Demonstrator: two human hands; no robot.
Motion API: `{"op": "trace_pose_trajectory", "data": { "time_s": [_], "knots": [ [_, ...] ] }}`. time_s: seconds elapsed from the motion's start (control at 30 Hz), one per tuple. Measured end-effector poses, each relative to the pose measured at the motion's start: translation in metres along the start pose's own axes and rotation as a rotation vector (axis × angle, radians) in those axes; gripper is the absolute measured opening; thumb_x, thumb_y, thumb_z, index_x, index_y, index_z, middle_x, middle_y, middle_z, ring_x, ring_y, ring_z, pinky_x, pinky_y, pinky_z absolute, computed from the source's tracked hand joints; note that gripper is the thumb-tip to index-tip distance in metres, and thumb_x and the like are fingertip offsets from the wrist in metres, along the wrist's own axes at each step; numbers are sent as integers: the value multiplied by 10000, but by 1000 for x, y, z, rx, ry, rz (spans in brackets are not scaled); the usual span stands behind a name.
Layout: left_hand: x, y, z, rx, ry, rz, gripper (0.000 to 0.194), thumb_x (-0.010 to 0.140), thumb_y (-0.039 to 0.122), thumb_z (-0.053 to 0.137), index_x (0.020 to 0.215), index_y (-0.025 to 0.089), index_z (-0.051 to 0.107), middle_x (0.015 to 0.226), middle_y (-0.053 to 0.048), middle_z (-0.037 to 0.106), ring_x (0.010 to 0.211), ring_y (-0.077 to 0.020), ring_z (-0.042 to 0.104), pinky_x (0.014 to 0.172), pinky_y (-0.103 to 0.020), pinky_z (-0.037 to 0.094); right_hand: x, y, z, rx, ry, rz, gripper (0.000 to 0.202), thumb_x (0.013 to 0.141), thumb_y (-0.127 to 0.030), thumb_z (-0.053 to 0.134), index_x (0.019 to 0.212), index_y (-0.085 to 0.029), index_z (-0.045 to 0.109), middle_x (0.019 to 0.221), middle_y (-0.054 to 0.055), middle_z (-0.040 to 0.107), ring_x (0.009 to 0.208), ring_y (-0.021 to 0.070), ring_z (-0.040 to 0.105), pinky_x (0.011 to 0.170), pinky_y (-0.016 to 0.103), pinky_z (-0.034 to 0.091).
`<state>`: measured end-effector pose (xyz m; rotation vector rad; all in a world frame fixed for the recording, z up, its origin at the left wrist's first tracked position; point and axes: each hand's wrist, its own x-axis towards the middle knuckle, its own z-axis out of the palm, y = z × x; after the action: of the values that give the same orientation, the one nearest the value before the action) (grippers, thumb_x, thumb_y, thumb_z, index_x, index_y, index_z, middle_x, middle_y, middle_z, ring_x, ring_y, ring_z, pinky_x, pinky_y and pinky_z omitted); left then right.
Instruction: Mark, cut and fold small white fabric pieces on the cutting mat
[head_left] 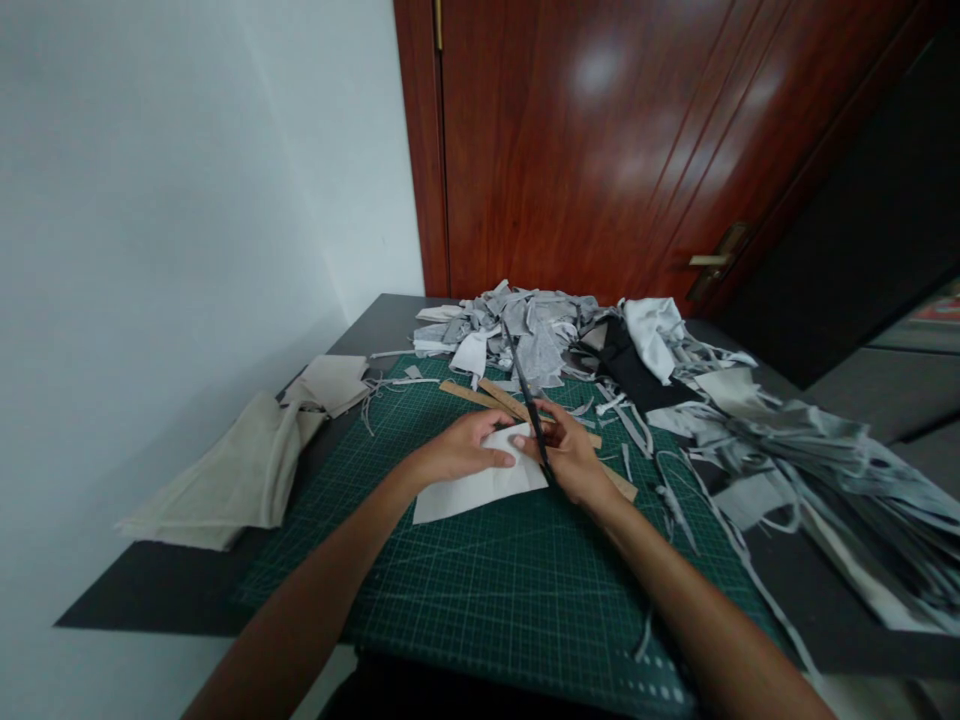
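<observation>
A flat piece of white cloth is held just above a green cutting mat. My left hand pinches its upper edge between thumb and fingers. My right hand is closed around a pair of dark scissors, whose long blades point away from me. My right thumb also touches the cloth's right end. Two wooden rulers lie on the mat behind and partly under my hands, which hide some of their length.
A heap of grey and white cloth scraps lies at the back, with black cloth beside it. Folded beige cloth lies left; grey strips lie right. A wall and a wooden door bound the table.
</observation>
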<state>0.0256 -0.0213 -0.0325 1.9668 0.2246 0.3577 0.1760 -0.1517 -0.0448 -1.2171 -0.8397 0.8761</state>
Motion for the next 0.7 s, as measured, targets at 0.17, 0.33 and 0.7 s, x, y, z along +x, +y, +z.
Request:
{"op": "trace_pose_trajectory", "data": {
  "time_s": [0.17, 0.33, 0.7],
  "knots": [
    [-5, 6, 12, 414, 494, 154, 541, 801, 489, 771, 1234, 228, 577, 1132, -83, 625, 1079, -264, 575, 985, -436, 449, 2, -2, -2, 166, 63, -39, 732, 587, -360, 941, 1202, -261, 556, 829, -29, 710, 708, 179, 668, 646, 285, 532],
    [-15, 25, 36, 47, 175, 309, 530, 828, 711, 655, 860, 185, 600, 725, -1, 545, 681, -159, 512, 679, -303, 417, 8, -12, -12, 299, 242, -115, 713, 579, -371, 954, 1167, -250, 569, 791, -57, 678, 609, 127, 607, 547, 232, 488],
    [-9, -24, 91, -355, -12, 15, 908, 785, 950, 362, 1157, 153, 586, 1000, -108, 616, 799, -197, 565, 634, -307, 452, -4, -25, -6, 518, 175, -14, 691, 591, -443, 956, 1133, -218, 592, 769, -37, 676, 565, 126, 598, 463, 228, 475]
  ]
}}
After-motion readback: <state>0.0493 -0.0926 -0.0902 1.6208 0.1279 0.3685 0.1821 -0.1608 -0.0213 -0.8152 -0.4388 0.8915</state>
